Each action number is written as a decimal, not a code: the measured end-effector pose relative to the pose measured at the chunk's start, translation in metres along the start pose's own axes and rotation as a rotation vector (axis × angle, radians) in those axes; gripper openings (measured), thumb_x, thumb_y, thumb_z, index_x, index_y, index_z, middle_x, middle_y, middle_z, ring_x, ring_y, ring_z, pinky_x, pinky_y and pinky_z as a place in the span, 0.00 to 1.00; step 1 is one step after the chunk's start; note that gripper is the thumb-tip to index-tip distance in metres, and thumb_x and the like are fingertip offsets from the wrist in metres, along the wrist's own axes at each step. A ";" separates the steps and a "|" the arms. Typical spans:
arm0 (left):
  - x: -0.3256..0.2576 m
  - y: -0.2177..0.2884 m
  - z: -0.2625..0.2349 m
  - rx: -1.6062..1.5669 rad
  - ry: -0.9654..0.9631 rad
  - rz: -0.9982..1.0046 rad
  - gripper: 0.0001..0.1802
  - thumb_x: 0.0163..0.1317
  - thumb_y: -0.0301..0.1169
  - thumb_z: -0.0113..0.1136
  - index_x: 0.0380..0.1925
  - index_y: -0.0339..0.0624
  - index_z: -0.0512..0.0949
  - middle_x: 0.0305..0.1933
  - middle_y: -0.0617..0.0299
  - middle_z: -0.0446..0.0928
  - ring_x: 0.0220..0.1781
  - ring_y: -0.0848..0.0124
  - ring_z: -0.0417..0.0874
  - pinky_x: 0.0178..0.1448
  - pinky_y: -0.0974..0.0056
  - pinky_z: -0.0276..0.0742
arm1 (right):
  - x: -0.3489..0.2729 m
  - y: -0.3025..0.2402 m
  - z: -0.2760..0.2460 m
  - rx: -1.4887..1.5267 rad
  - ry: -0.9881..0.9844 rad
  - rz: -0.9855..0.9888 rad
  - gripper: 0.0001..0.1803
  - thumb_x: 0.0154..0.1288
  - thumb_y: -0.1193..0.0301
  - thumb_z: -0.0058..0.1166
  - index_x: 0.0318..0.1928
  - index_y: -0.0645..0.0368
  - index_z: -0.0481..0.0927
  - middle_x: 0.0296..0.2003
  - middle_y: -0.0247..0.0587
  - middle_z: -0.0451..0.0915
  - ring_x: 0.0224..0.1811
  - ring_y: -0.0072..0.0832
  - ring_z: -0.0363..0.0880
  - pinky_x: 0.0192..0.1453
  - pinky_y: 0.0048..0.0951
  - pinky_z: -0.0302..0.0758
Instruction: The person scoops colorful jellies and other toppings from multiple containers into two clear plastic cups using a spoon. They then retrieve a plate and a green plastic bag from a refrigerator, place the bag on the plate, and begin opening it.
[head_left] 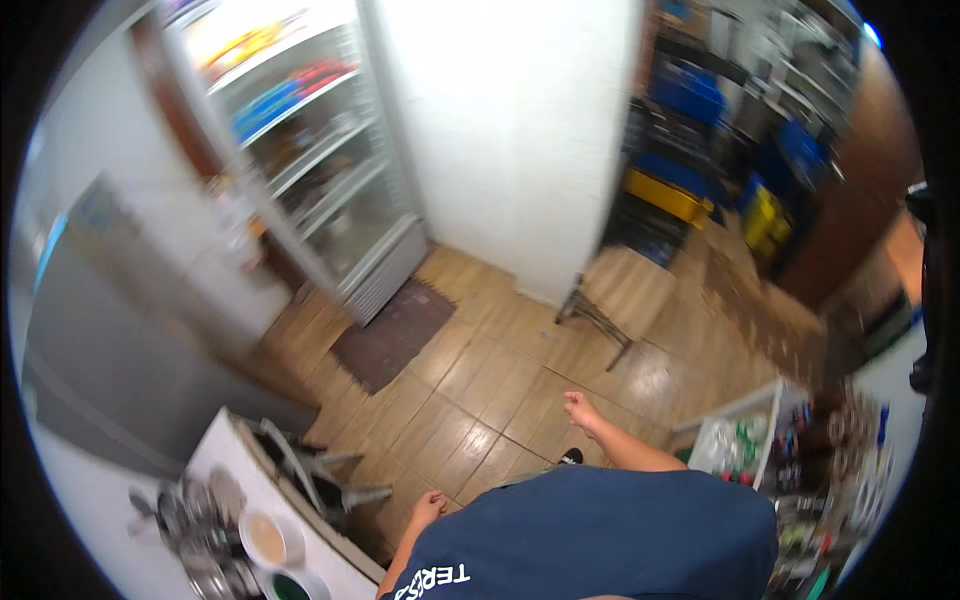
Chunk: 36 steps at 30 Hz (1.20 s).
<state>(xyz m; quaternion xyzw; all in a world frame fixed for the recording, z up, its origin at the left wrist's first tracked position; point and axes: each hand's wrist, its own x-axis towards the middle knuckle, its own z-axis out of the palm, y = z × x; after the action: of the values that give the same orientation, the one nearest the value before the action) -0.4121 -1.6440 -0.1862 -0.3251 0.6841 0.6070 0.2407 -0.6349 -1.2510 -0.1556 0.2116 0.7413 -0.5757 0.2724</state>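
Observation:
My left hand (pixel 430 506) hangs low beside my dark blue shirt (pixel 590 530), its fingers loosely curled with nothing visible in them. Nearest to it is the white table (pixel 325 555) on the left. Farther forward, over the tiled floor (pixel 470 420), my right hand (pixel 581 412) swings with its arm half bent. Its fingers are curled in too, and I see no object in them. Neither hand touches anything around it. The tip of a black shoe (pixel 571 456) shows below my right arm.
A glass-door fridge (pixel 385 255) with stocked shelves stands ahead left, a dark mat (pixel 393 336) at its foot. A wooden-topped stool (pixel 628 290) stands by the white wall (pixel 530 150). Blue and yellow crates (pixel 668 197) lie beyond. Bottles fill a white bin (pixel 735 440) at right.

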 end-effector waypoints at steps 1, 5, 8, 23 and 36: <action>0.018 0.018 0.011 0.044 -0.021 -0.008 0.27 0.60 0.26 0.58 0.60 0.35 0.67 0.40 0.55 0.76 0.34 0.71 0.79 0.33 0.65 0.76 | 0.002 0.013 -0.029 0.067 0.037 0.019 0.29 0.62 0.68 0.50 0.64 0.51 0.64 0.59 0.42 0.68 0.55 0.32 0.70 0.51 0.39 0.74; 0.093 0.101 0.070 0.426 -0.199 0.017 0.27 0.57 0.26 0.59 0.59 0.35 0.69 0.43 0.52 0.77 0.36 0.70 0.81 0.36 0.65 0.78 | -0.010 0.072 -0.129 0.075 0.004 0.061 0.26 0.65 0.64 0.49 0.64 0.51 0.66 0.59 0.39 0.69 0.55 0.29 0.69 0.53 0.40 0.73; 0.144 0.155 0.136 0.793 -0.332 0.008 0.27 0.56 0.26 0.60 0.58 0.35 0.70 0.45 0.50 0.78 0.36 0.68 0.82 0.38 0.64 0.79 | -0.027 0.119 -0.197 0.237 0.053 0.078 0.24 0.67 0.62 0.49 0.63 0.50 0.67 0.54 0.35 0.72 0.52 0.28 0.70 0.51 0.39 0.73; 0.324 0.403 0.570 1.496 -0.791 0.637 0.29 0.52 0.34 0.61 0.57 0.41 0.74 0.45 0.44 0.81 0.45 0.56 0.84 0.54 0.56 0.77 | 0.009 0.171 -0.381 0.676 0.369 0.197 0.21 0.68 0.65 0.50 0.60 0.53 0.71 0.39 0.32 0.75 0.39 0.22 0.74 0.40 0.28 0.73; 0.330 0.562 0.968 1.519 -1.125 1.021 0.21 0.56 0.28 0.55 0.52 0.44 0.77 0.31 0.45 0.81 0.30 0.55 0.82 0.38 0.56 0.78 | 0.053 0.085 -0.654 0.734 1.244 -0.101 0.15 0.65 0.73 0.50 0.52 0.59 0.77 0.41 0.32 0.79 0.36 0.18 0.73 0.38 0.22 0.70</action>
<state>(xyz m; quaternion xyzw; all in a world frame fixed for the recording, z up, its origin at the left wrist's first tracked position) -1.1116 -0.7104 -0.1892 0.5601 0.7283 0.1140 0.3780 -0.7263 -0.5959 -0.1291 0.5432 0.5269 -0.5725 -0.3154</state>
